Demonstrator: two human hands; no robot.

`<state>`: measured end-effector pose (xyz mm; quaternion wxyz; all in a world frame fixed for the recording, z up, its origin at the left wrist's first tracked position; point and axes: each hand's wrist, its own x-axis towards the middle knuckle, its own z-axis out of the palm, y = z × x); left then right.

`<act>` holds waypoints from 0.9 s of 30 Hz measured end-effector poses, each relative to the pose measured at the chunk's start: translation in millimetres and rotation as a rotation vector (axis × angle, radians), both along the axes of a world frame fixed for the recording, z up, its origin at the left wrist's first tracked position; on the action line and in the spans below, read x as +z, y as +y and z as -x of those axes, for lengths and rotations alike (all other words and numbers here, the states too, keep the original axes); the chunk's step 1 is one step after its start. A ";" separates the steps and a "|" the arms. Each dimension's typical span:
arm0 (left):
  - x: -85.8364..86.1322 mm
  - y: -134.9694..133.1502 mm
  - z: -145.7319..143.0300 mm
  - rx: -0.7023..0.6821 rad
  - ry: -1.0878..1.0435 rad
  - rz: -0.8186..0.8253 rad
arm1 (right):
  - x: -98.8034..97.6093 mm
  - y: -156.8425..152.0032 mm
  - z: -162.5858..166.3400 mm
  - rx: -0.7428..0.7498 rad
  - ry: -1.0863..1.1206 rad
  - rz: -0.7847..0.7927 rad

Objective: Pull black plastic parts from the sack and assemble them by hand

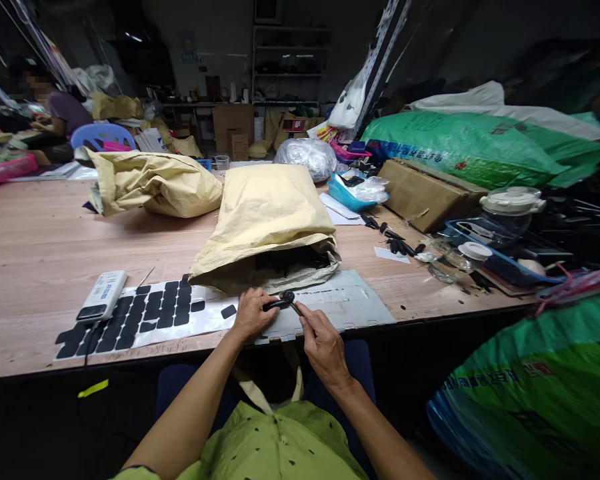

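Observation:
My left hand (251, 312) is closed around a small black part (281, 301) with a round end, held just above the table's front edge. My right hand (319, 337) pinches a thin tool or pin at the part's round end; what exactly it grips is too small to name. Directly behind my hands lies an open yellow paper sack (267, 220) with dark pieces inside its mouth. To the left lies a white backing sheet (180, 323) carrying several black adhesive pads (145, 313); one loose pad (229, 311) sits near my left hand.
A white remote-like device (103, 295) rests on the pad sheet. A second yellow sack (153, 181) lies further back. At right are a cardboard box (423, 193), black parts (395, 241), trays and green bags (460, 143). Another person (55, 117) sits at far left.

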<state>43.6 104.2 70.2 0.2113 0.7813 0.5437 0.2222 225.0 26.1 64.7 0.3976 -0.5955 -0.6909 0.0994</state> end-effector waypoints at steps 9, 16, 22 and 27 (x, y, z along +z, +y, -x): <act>0.6 0.5 -0.7 0.007 0.010 0.011 | 2.5 1.3 -5.0 -0.060 -0.035 0.017; 2.1 0.3 -0.4 0.020 -0.004 0.026 | -1.6 0.4 -11.6 -0.063 -0.046 0.079; 5.7 -1.5 -1.3 0.024 0.005 0.018 | 8.2 37.7 -31.6 -0.199 -0.081 0.028; 6.5 -1.3 -1.0 0.017 0.017 0.021 | -1.1 76.7 -48.9 -0.350 -0.301 0.092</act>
